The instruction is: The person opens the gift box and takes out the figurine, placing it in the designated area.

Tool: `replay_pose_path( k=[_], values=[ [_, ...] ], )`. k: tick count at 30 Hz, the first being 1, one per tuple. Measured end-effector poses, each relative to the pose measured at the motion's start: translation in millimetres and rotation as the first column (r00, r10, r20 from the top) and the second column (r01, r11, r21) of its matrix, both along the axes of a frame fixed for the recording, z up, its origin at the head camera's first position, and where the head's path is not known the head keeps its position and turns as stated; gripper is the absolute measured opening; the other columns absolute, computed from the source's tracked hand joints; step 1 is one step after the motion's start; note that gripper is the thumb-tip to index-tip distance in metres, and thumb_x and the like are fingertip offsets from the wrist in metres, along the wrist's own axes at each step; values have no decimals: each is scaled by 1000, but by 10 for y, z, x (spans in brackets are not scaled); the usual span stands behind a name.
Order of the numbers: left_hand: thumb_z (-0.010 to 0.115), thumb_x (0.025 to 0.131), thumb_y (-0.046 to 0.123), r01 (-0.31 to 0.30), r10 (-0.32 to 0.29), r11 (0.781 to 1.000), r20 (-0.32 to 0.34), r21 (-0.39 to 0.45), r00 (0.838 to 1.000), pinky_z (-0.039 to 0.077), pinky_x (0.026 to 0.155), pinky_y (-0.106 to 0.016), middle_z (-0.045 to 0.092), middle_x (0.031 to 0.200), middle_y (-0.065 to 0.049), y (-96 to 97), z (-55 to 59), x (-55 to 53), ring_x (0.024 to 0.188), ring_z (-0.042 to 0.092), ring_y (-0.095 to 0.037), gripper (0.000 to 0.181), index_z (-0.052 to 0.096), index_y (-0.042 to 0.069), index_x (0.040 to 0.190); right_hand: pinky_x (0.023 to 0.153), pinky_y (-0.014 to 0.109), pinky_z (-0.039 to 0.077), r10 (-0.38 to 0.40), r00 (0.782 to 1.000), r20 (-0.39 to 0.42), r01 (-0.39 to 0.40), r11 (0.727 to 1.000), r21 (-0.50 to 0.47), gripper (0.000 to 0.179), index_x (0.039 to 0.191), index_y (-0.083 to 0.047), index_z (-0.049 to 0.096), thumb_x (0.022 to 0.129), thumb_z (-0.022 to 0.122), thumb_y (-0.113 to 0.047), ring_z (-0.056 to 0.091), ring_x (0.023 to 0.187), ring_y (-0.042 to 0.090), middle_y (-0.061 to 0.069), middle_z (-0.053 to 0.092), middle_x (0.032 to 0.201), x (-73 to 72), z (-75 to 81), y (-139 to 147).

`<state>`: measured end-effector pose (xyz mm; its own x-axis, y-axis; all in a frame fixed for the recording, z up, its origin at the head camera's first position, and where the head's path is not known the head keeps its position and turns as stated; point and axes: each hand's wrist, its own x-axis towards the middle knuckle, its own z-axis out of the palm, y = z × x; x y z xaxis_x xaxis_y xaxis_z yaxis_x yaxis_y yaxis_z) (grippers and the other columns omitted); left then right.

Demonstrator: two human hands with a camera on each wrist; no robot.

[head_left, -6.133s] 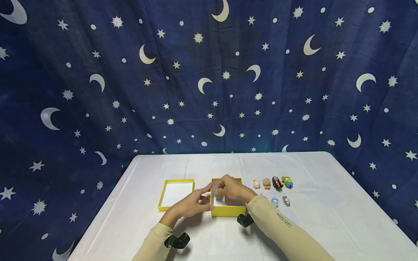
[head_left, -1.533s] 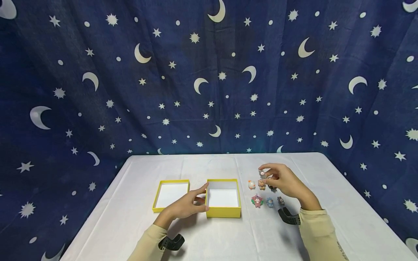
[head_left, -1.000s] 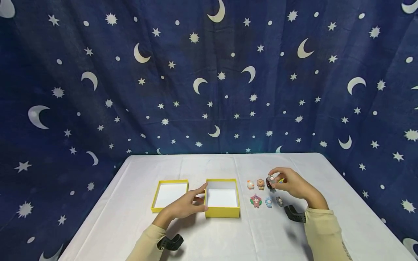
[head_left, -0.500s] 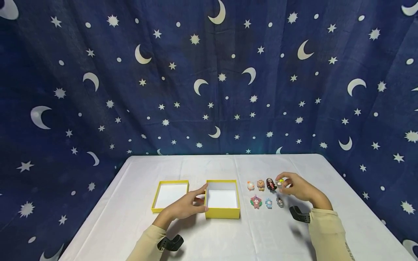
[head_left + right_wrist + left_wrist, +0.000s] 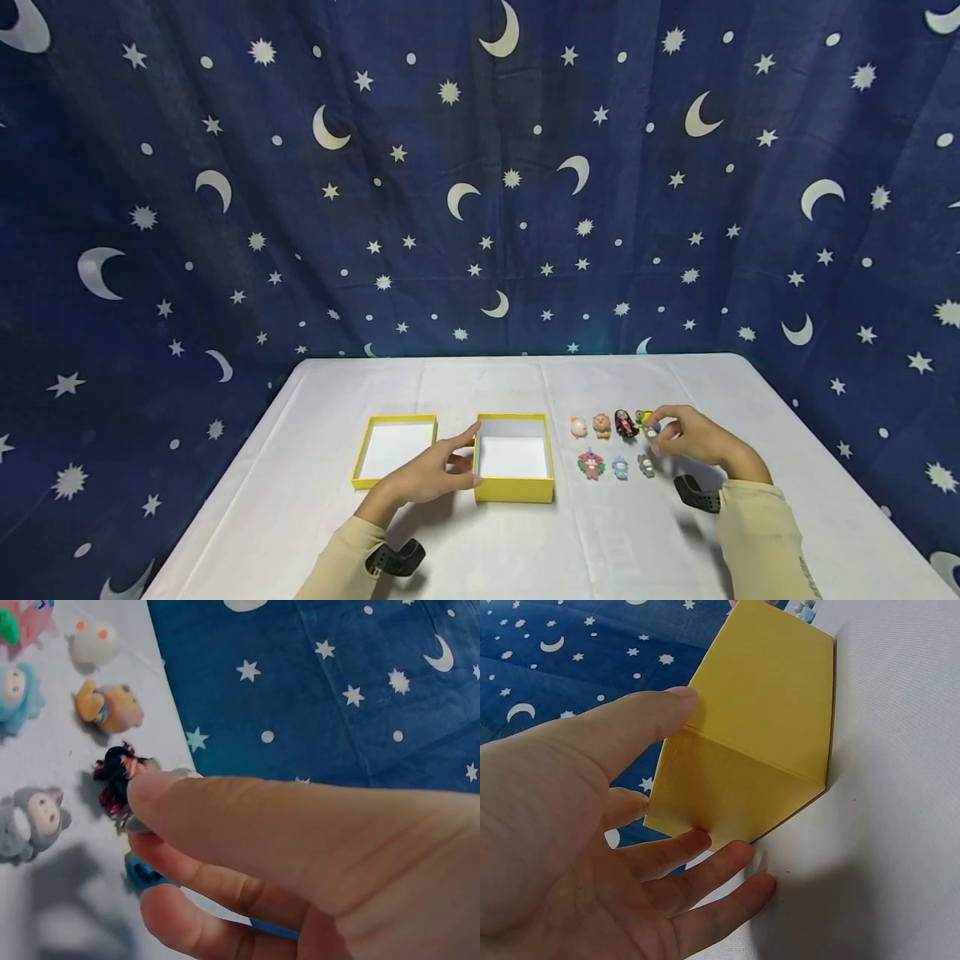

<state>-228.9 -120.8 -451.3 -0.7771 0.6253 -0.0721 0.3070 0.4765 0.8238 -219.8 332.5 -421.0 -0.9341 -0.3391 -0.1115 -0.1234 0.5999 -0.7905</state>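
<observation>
My right hand pinches a small grey figurine between thumb and fingers; in the right wrist view the thumb hides most of it. Just behind it lies a yellow-and-blue figurine, partly covered by the hand. To its left is a black-haired doll figurine. My left hand touches the left side of a yellow box, its fingers spread and fairly straight. The box stands open at the top with a white inside. In the left wrist view the thumb rests against the box near its edge.
A yellow-rimmed lid lies left of the box. Right of the box sit a white figurine, a brown one, a pink-and-green one, a blue one and another grey one. A starry curtain hangs behind the table.
My right hand has moved from inside the box to the figurines, then rightward along the back row with the grey figurine, now lower beside the yellow-and-blue one. The left hand stays at the box.
</observation>
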Motion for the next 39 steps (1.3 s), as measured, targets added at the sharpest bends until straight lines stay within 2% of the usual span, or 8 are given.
replay_pose_path(
  k=[3, 7, 11, 20, 27, 39],
  values=[
    [70, 96, 30, -4, 4, 1000, 4, 5, 1000, 45, 110, -50, 37, 161, -22, -6, -2, 1, 130, 59, -32, 87, 17, 11, 163, 58, 25, 43, -49, 999, 14, 49, 998, 32, 35, 115, 14, 55, 87, 72, 2, 54, 67, 13, 5, 62, 79, -21, -21, 13],
    [69, 96, 30, -5, 5, 1000, 21, 11, 1000, 46, 110, -50, 37, 160, -22, -11, 5, 3, 131, 58, -33, 87, 17, 11, 163, 59, 27, 46, -125, 990, 70, 120, 990, 68, 32, 114, 10, 56, 87, 71, 3, 57, 66, 16, 5, 62, 79, -43, -69, 18],
    [69, 97, 29, -3, 3, 1000, 29, 2, 1000, 45, 111, -51, 37, 160, -22, -8, 7, 8, 132, 58, -33, 86, 16, 11, 163, 60, 31, 47, -157, 980, 119, 147, 985, 86, 30, 114, 8, 56, 88, 69, 4, 60, 64, 17, 3, 63, 76, -46, -108, 13],
    [69, 97, 29, 1, -2, 1000, 27, 8, 1000, 46, 110, -51, 38, 159, -23, -8, 0, 6, 133, 57, -34, 87, 15, 12, 163, 63, 32, 47, -153, 978, 144, 137, 984, 112, 26, 110, 6, 57, 88, 70, 2, 59, 65, 17, 3, 64, 74, -24, -97, 17],
    [68, 97, 28, 1, -1, 1000, 24, 5, 1000, 46, 110, -50, 39, 159, -23, -12, -9, 0, 132, 58, -33, 86, 16, 12, 163, 60, 29, 43, -147, 980, 130, 129, 982, 137, 25, 108, 7, 57, 87, 70, 3, 55, 65, 16, 0, 62, 71, -22, -132, 31],
    [71, 95, 30, -16, 16, 1000, 40, 5, 999, 48, 108, -50, 41, 158, -21, -15, 2, 10, 132, 59, -31, 87, 18, 16, 163, 58, 27, 42, -184, 975, 127, 163, 973, 164, 24, 105, 3, 59, 85, 71, 3, 51, 65, 15, 1, 57, 71, -45, -202, -31]
  ],
)
